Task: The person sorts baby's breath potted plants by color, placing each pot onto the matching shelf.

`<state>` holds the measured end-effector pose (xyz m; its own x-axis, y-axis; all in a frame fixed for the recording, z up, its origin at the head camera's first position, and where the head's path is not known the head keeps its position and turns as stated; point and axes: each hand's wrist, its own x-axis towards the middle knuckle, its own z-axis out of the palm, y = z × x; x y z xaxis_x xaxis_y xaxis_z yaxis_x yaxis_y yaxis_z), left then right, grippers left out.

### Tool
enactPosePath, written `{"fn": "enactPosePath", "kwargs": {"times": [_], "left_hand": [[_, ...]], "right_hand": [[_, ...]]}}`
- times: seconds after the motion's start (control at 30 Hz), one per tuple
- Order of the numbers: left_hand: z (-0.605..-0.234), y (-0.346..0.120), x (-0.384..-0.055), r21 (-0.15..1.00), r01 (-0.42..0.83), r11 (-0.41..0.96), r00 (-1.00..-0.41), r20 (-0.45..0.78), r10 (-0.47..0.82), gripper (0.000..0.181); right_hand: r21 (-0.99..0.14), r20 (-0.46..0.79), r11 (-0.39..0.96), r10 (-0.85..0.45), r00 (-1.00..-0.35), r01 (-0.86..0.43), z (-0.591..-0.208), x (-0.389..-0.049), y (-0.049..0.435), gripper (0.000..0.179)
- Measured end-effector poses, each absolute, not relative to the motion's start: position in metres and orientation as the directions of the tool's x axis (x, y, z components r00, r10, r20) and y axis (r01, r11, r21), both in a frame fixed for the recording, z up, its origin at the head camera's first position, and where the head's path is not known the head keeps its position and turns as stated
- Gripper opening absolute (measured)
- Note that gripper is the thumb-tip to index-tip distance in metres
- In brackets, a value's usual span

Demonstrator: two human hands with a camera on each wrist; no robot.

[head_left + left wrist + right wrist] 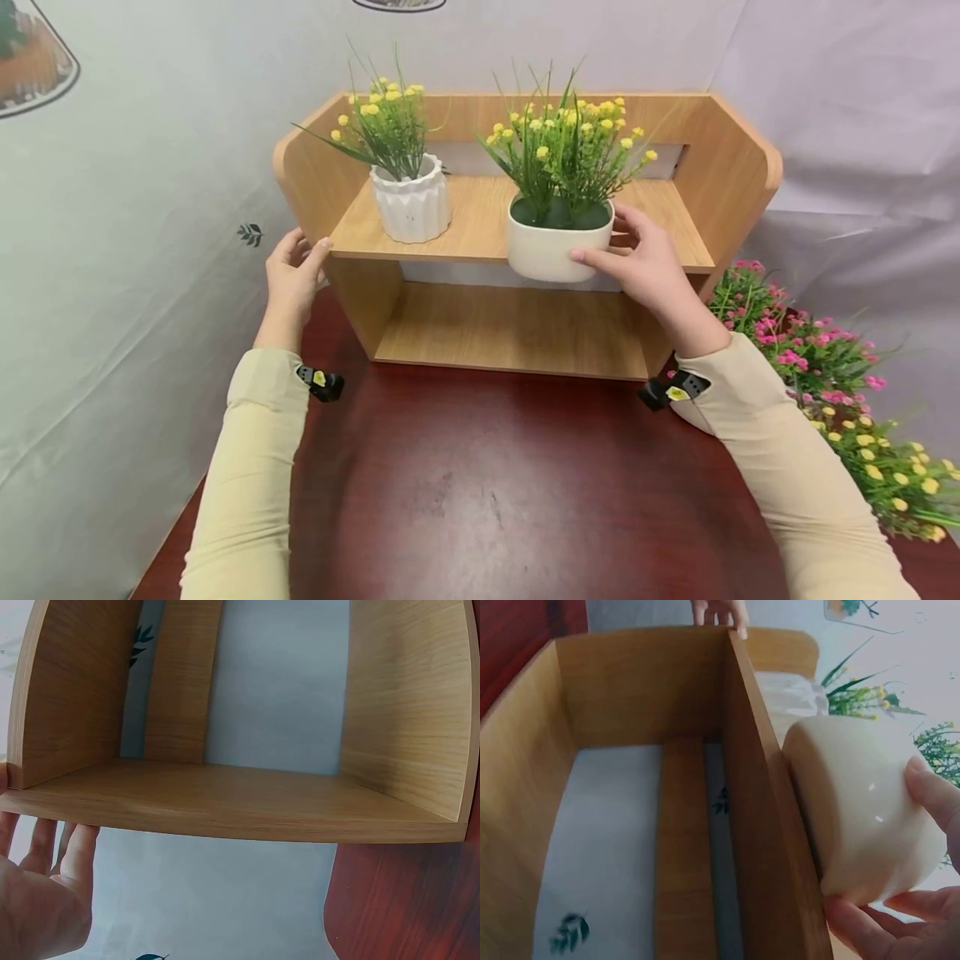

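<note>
A two-tier wooden desk shelf (480,325) stands on a dark red table. My left hand (291,282) grips its left side panel at the level of the upper board, thumb in front and fingers along the outer face; the left wrist view shows these fingers (79,859). My right hand (652,262) holds an oval cream flower pot (555,250) with yellow flowers, thumb on the front and fingers at its right end. That pot is at the upper board's front edge; in the right wrist view its base (810,795) lies close against the board.
A ribbed white pot (412,204) with yellow flowers stands on the upper board's left part. Pink flowers (795,333) and more yellow flowers (892,467) are at the table's right side. Pale cloth (150,208) hangs behind and to the left.
</note>
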<state>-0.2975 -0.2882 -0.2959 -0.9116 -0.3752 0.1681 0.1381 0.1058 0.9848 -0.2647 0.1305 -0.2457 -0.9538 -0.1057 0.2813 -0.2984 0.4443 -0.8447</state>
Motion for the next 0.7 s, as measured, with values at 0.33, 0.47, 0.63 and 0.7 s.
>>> {"fn": "enactPosePath", "kwargs": {"times": [0.33,0.47,0.63,0.7], "left_hand": [[-0.296,-0.288,-0.289,0.976,0.161,0.145,-0.915,0.203,-0.349,0.042],[-0.296,-0.287,-0.287,0.959,0.179,0.221,-0.901,0.250,-0.356,0.043],[-0.294,-0.283,-0.287,0.894,0.255,0.368,-0.856,0.386,-0.344,0.043],[-0.293,-0.283,-0.288,0.872,0.272,0.406,-0.845,0.419,-0.333,0.044]], "right_hand": [[-0.832,0.281,0.443,-0.182,-0.942,-0.334,-0.245,-0.279,0.129,0.066],[-0.842,0.260,0.433,-0.195,-0.946,-0.321,-0.244,-0.283,0.126,0.068],[-0.856,0.256,0.411,-0.190,-0.948,-0.314,-0.242,-0.288,0.123,0.070],[-0.861,0.263,0.397,-0.187,-0.946,-0.318,-0.243,-0.291,0.122,0.069]]}}
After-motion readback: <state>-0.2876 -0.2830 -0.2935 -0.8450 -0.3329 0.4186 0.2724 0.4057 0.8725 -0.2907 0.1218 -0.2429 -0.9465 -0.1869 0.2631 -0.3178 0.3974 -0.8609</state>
